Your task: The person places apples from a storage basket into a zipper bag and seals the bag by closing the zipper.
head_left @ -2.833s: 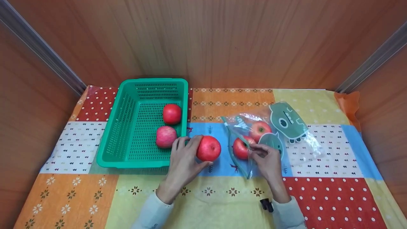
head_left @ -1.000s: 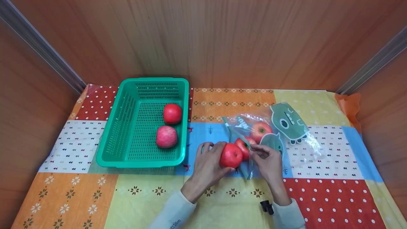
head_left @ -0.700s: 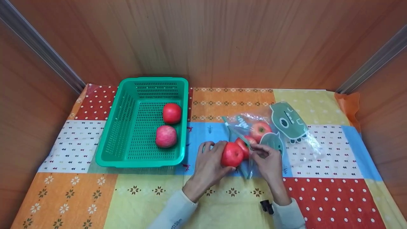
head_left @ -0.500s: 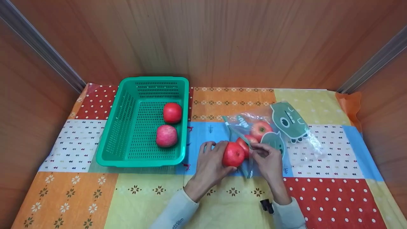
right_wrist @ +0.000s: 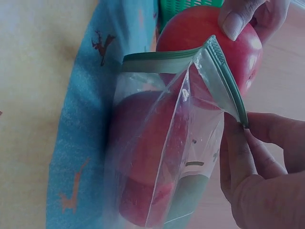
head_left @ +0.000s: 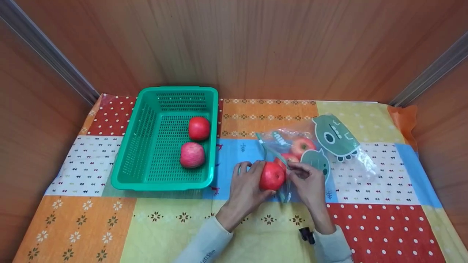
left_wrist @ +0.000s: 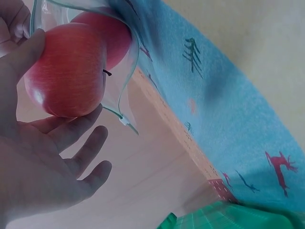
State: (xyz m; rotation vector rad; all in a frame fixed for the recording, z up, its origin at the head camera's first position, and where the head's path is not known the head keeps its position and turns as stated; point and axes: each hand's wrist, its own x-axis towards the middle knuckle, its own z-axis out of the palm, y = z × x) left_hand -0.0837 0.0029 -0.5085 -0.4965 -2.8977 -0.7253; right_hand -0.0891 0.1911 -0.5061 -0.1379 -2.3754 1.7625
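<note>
My left hand [head_left: 245, 188] grips a red apple [head_left: 272, 176] between thumb and fingers, right at the mouth of a clear zip bag [head_left: 360, 166] with green monster prints. In the left wrist view, the gripped apple [left_wrist: 66, 71] sits at the bag's opening, before another apple [left_wrist: 112, 40] inside. My right hand [head_left: 309, 182] pinches the bag's green-edged rim, and the right wrist view shows that zip rim [right_wrist: 228, 81] between thumb and fingers. Two apples lie in the bag, one farther back [head_left: 302, 146] and one nearer the mouth [head_left: 287, 159], partly hidden.
A green plastic basket [head_left: 126, 157] stands at the left with two apples, a red one [head_left: 199, 128] and a pinker one [head_left: 192, 155]. A patchwork cloth [head_left: 175, 233] covers the table. Wooden panels [head_left: 241, 47] rise behind and at both sides.
My left hand has carried its apple rightward from beside the basket to the bag's mouth, edging farther in during the last second. My right hand has kept its pinch on the rim.
</note>
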